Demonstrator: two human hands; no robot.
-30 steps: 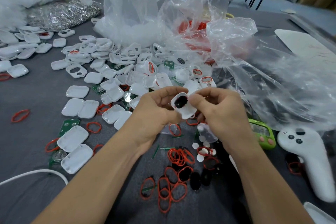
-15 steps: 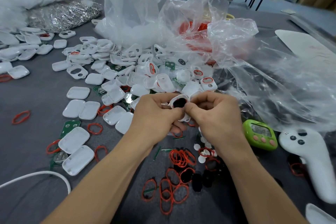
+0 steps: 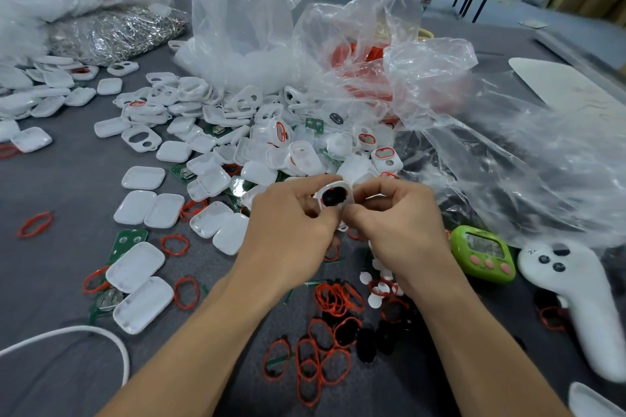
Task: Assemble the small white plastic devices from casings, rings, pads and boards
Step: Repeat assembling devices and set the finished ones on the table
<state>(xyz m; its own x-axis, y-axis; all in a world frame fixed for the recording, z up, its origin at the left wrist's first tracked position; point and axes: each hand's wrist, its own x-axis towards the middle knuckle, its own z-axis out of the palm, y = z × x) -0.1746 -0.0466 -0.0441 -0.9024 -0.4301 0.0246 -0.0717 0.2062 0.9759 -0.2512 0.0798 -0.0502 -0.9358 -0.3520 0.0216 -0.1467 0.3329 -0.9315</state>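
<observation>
Both my hands hold one white casing (image 3: 349, 191) with a black pad (image 3: 333, 197) seated in its oval opening. My left hand (image 3: 291, 230) pinches its left side and my right hand (image 3: 403, 230) pinches its right side, thumbs meeting just below the pad. Beyond my hands spreads a heap of white casings (image 3: 216, 145) on the grey table (image 3: 50, 281). Red rings (image 3: 335, 298) and black pads (image 3: 366, 345) lie below my hands, beside white discs (image 3: 374, 300). A green board (image 3: 127, 240) pokes out from under a casing on the left.
Clear plastic bags (image 3: 474, 132) rise behind and to the right, one holding red rings. A green timer (image 3: 484, 254) and a white controller (image 3: 576, 298) sit at right. A white cable (image 3: 84, 332) curves at lower left. A pile of metal clips (image 3: 111, 34) lies far left.
The casing has tilted flatter and moved slightly up and away from me between both hands. My thumbs have closed in under the black pad.
</observation>
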